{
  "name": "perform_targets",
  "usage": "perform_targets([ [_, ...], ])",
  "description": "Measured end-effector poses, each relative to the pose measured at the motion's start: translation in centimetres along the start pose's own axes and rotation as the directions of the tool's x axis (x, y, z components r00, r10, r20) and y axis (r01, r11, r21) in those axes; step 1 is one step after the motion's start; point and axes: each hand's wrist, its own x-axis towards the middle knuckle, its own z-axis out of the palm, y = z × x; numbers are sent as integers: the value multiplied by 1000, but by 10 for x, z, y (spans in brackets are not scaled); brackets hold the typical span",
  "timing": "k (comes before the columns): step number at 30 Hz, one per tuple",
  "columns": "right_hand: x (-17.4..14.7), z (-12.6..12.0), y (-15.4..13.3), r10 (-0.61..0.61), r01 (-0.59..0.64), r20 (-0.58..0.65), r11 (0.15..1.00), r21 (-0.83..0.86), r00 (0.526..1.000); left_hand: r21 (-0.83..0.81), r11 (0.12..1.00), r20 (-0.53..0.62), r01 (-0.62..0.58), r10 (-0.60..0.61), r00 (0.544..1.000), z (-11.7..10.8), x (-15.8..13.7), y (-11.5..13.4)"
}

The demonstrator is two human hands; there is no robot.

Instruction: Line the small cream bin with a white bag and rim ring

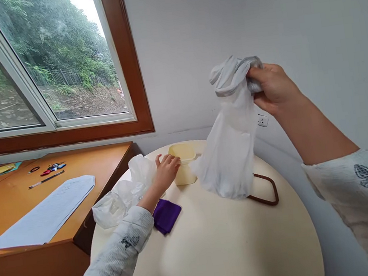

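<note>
My right hand [274, 84] is raised above the table, its fingers closed round the bunched top of a white plastic bag [232, 140]. The bag hangs down with its lower end close to the tabletop. At the back of the table, my left hand [168, 172] grips the left rim of a pale yellow plastic box [185, 173], one finger lifted away. The far inner wall of the box shows, but its contents do not. Left of this hand lies a crumpled translucent plastic bag [114, 202]. A folded purple cloth [167, 215] lies beside my left wrist.
Partly behind the hanging bag, a brown rounded frame [273, 189] lies on the round cream table [220, 251]. On the wooden desk [105, 160] at left are paper sheets [50, 209], a pen [46, 179] and keys [54, 166]. A wall socket [263, 120] is at the back right.
</note>
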Motion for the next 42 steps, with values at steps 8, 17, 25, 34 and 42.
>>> perform_targets([
  [8,-14,23,27,111,-115,187,993,10,976,-159,987,-117,31,-50,992,-26,-4,19],
  [17,-38,64,45,180,-247,328,954,173,927,-860,496,19,121,-205,979,-51,11,68],
  [25,-72,114,51,261,-369,314,858,359,913,-917,163,330,363,-199,923,-31,8,125],
  [34,-69,97,64,308,-378,235,847,374,922,-789,-78,614,610,-147,776,-20,-17,114],
  [42,-115,12,95,426,-475,465,880,-14,776,-795,-10,568,606,-362,739,-18,-33,101],
])
